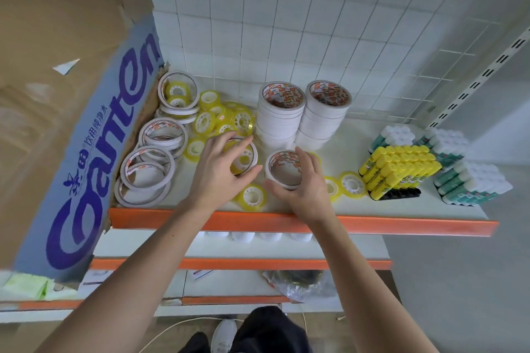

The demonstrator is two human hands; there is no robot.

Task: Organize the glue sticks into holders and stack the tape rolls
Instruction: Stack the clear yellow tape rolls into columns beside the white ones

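Tape rolls [284,170], light, stiff rings near shelf's [286,222] front edge, best gripped by outer rim: left hand [222,173] curled round one [243,159], right hand [304,186] cupping another.

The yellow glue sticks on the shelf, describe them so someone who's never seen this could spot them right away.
Look along the top shelf with the orange front edge, toward its right end. There a black holder carries the yellow glue sticks, packed in rows. The glue sticks beside them are green with white caps; only this block is yellow throughout.
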